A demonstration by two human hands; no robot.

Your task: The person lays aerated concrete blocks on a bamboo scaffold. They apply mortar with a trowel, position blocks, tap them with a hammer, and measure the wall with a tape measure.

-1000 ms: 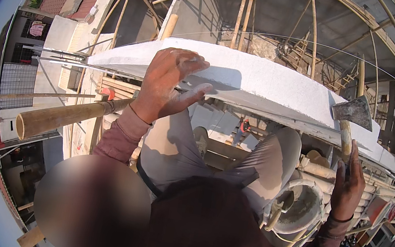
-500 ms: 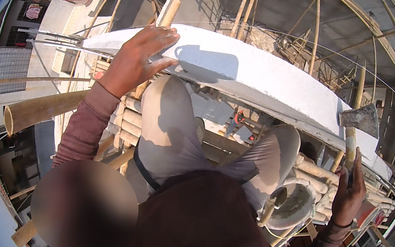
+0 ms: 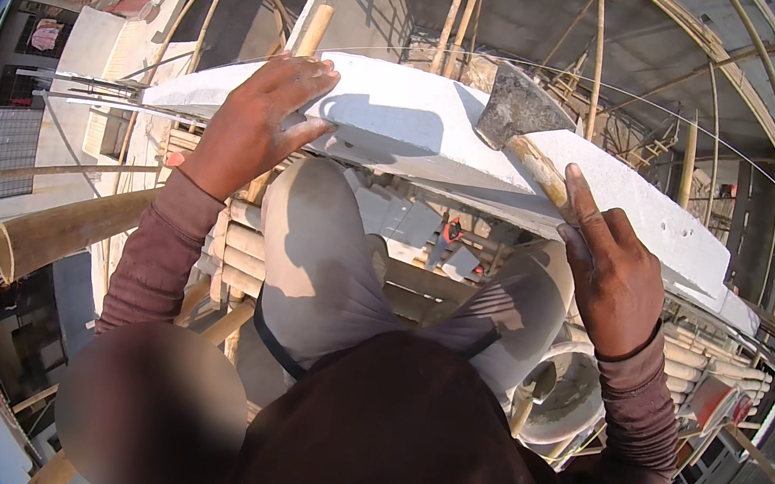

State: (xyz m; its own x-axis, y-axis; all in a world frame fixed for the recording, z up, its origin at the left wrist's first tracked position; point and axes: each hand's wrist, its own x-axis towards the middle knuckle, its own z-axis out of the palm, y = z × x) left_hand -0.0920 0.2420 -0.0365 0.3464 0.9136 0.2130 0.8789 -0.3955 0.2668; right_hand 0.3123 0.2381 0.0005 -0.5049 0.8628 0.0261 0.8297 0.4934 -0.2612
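Note:
A long white block wall (image 3: 649, 212) runs across in front of me, its top edge in sunlight. My left hand (image 3: 260, 130) grips the wall's left part, fingers over the top and thumb against the near side. In my right hand (image 3: 618, 279) is a hatchet, its wooden handle wrapped by my fingers. The hatchet's grey metal head (image 3: 522, 110) is over the middle of the wall; whether it touches the block, I cannot tell. My knees are up against the near side of the wall.
A bucket (image 3: 593, 420) of grey mortar with a trowel (image 3: 543, 383) stands by my right knee. Bamboo scaffold poles (image 3: 77, 228) surround me. A thin string (image 3: 719, 140) stretches beyond the wall. Below, a red-handled tool (image 3: 451, 231) lies near grey blocks (image 3: 402, 212).
My right hand has swung the hatchet leftward from the wall's right end to over its middle. My left hand stays on the block wall. The view has shifted slightly.

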